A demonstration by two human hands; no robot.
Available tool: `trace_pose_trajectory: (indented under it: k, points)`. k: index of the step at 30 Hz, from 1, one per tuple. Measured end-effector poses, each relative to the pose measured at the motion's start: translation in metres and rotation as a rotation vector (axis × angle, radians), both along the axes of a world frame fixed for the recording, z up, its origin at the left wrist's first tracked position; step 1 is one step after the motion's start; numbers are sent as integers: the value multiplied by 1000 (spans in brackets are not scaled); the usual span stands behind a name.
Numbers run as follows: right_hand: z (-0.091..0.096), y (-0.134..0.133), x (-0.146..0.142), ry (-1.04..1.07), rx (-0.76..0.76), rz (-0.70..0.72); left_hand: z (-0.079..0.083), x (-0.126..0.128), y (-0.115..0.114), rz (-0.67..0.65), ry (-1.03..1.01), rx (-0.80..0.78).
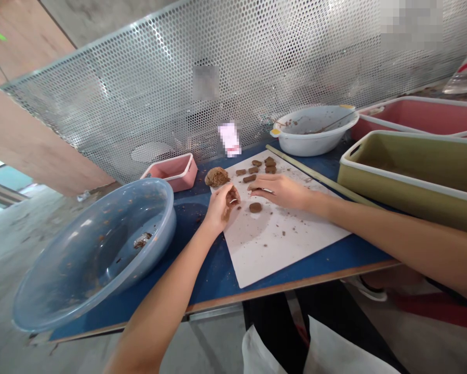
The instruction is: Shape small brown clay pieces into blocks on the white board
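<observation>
My left hand (pixel 221 205) is cupped, its fingers curled round a small brown lump of clay-like dough at the near left edge of the white board (pixel 280 244). My right hand (pixel 282 190) lies on the board, fingers closed on a small brown piece. A flattened brown disc (pixel 255 207) lies just below the two hands. A larger brown lump (pixel 216 177) sits at the board's far left corner. Several small shaped brown pieces (pixel 261 167) lie at the board's far end.
A large blue basin (pixel 81 259) stands left on the blue table (pixel 205 275). A pink tray (pixel 173 170), white bowl (pixel 315 130), olive bin (pixel 412 171) and pink bin (pixel 420 114) ring the board. A wooden stick (pixel 319 176) lies right of it. Perforated metal screen behind.
</observation>
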State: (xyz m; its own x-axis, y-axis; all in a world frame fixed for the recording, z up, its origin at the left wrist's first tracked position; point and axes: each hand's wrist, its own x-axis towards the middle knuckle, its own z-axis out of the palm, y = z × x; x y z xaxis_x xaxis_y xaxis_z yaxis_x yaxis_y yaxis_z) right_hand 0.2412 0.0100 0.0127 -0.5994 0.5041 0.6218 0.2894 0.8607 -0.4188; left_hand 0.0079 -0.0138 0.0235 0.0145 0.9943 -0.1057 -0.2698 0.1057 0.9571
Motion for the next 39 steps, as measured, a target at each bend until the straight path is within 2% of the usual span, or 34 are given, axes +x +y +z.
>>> trace_pose_trajectory:
  k: [7, 12, 20, 26, 32, 35, 39]
  points:
    - [-4, 3, -3, 102, -111, -88, -1, 0, 0, -2, -14, 3]
    - [0, 2, -1, 18, -197, -133, 0, -1, 1, -14, -25, 0]
    - [1, 1, -4, 111, -231, -122, 1, 1, -1, -16, -9, -4]
    - [1, 2, -4, 90, -227, -79, 0, 0, 0, -16, -16, -4]
    - [1, 1, -5, 95, -287, -128, 0, 0, 0, -18, 3, 3]
    - [1, 1, -4, 87, -287, -123, -3, -2, 0, -2, 68, 84]
    - [1, 1, -4, 81, -288, -103, -7, -7, 3, 62, 394, 347]
